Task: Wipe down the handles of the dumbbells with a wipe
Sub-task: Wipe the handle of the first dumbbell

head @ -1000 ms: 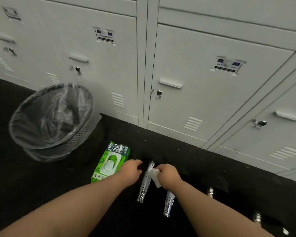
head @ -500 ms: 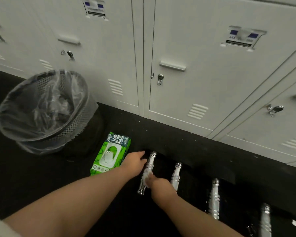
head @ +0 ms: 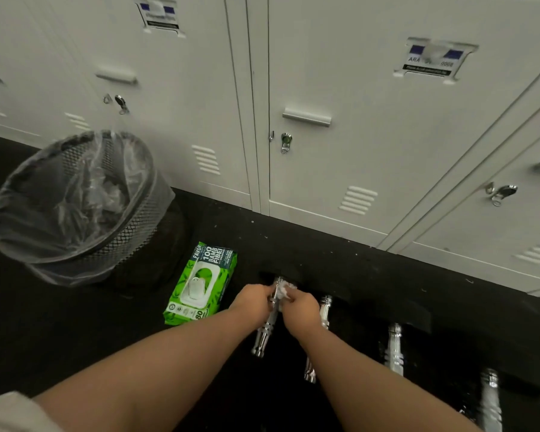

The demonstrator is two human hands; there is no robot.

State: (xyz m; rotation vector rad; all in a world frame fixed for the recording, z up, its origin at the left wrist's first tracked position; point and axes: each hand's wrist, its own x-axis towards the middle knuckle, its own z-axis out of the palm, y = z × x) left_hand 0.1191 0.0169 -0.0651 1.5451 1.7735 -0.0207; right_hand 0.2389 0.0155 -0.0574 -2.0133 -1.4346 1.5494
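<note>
A lined mesh bin (head: 75, 201) is standing on the black floor (head: 60, 332) at the left, a green wipes pack (head: 200, 283) lying beside it. The left hand (head: 252, 299) is gripping the leftmost chrome handle (head: 265, 330) near its far end. The right hand (head: 300, 308) is pinching a white wipe (head: 283, 289) around that handle. More handles (head: 395, 347) are lying to the right, below the lockers (head: 340, 104)

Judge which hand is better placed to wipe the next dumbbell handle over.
Right, probably. The right hand already holds the wipe against the leftmost handle, and the next handle lies just beside it. The left hand steadies the leftmost handle from the far side.
</note>
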